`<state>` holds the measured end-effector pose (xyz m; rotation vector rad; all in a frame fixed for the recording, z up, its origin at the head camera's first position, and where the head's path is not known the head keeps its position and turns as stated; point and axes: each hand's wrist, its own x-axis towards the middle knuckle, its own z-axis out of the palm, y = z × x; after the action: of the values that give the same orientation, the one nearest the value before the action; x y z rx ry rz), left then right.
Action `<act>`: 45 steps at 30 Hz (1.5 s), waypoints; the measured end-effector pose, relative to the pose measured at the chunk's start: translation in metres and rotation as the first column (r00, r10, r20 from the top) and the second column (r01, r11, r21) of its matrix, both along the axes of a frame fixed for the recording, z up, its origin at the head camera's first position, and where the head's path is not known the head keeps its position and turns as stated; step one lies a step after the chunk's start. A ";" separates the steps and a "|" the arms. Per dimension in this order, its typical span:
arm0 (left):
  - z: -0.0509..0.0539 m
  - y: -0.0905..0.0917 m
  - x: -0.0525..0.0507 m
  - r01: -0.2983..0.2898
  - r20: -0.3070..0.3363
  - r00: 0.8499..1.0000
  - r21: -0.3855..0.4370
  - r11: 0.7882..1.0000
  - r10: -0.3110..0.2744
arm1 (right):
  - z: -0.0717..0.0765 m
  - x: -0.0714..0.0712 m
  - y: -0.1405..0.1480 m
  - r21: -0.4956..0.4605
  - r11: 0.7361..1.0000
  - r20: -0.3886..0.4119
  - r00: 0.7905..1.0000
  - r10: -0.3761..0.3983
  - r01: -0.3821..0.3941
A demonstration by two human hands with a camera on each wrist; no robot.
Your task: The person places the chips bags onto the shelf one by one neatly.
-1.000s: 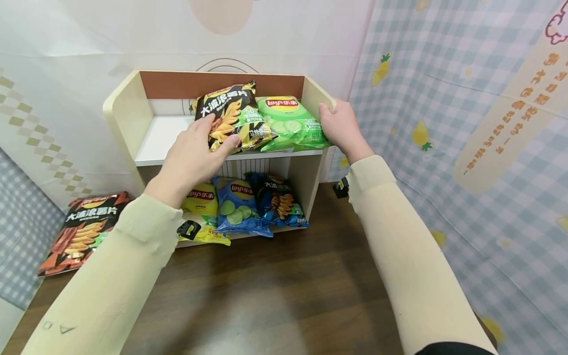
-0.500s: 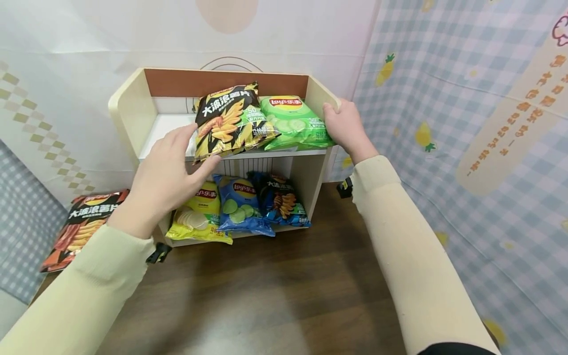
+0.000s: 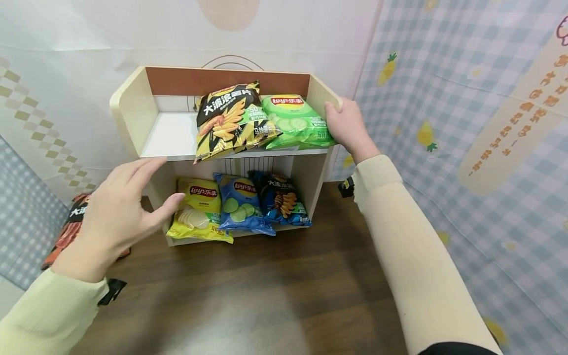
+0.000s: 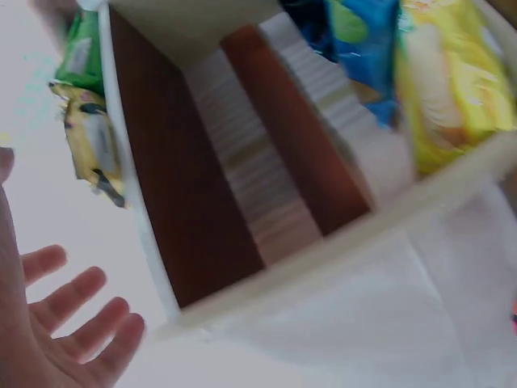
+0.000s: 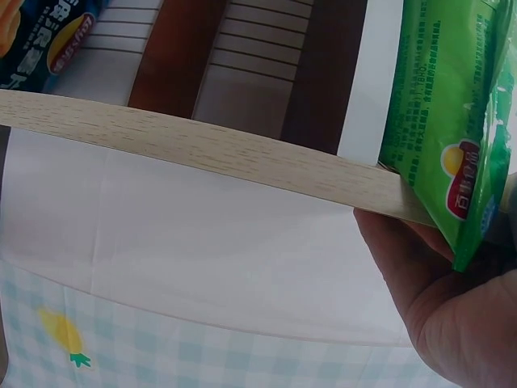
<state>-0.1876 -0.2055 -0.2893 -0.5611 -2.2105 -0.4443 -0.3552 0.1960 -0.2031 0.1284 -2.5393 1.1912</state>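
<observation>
My left hand (image 3: pixel 120 212) is in the air left of the small two-tier shelf (image 3: pixel 151 158), fingers apart from the thumb and holding nothing. In the left wrist view its fingers (image 4: pixel 73 299) are spread. My right hand (image 3: pixel 348 123) grips the front edge of the shelf's right side panel (image 3: pixel 323 93), beside the green chip bag (image 3: pixel 295 121). A black-and-yellow chip bag (image 3: pixel 235 121) leans on the top tier, overlapping the green one. On the lower tier stand a yellow chip bag (image 3: pixel 199 209), a blue chip bag (image 3: pixel 241 204) and a dark blue chip bag (image 3: pixel 281 199).
A red-and-black chip bag (image 3: pixel 66 236) lies on the wooden table (image 3: pixel 248 296) at the left, partly hidden behind my left hand. Checked cloth (image 3: pixel 443 123) hangs at the right. A white sheet (image 3: pixel 88 29) stands behind the shelf.
My left hand has let go of the black-and-yellow chip bag and drawn back left and down. That bag now tilts slightly over the shelf's front edge. My right hand keeps its grip.
</observation>
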 end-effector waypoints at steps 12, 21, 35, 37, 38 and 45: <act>-0.043 -0.051 0.001 -0.068 -0.069 0.995 0.124 0.990 0.077 | 0.000 -0.001 0.001 -0.009 1.000 0.026 0.999 -0.022 0.022; -0.082 -0.086 -0.007 -0.134 -0.080 0.987 0.096 0.986 0.141 | 0.000 0.000 0.000 -0.013 1.000 0.024 1.000 -0.016 0.016; -0.129 -0.134 -0.015 -0.390 0.472 0.801 -0.055 0.919 0.368 | 0.000 0.003 0.001 -0.026 1.000 0.026 1.000 -0.017 0.017; -0.136 -0.140 -0.015 -0.406 0.531 0.752 -0.092 0.909 0.389 | -0.001 0.002 0.001 -0.025 1.000 0.022 1.000 -0.015 0.015; -0.140 -0.142 -0.016 -0.413 0.559 0.728 -0.105 0.905 0.397 | -0.001 0.002 0.001 -0.025 1.000 0.021 1.000 -0.012 0.013; -0.155 -0.150 -0.023 -0.452 0.635 0.647 -0.126 0.883 0.422 | -0.001 0.000 0.001 -0.020 1.000 0.017 1.000 -0.003 0.003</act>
<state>-0.2105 -0.3553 -0.4440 0.2310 -2.8792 -0.4680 -0.3551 0.1968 -0.2037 0.1098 -2.5402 1.2213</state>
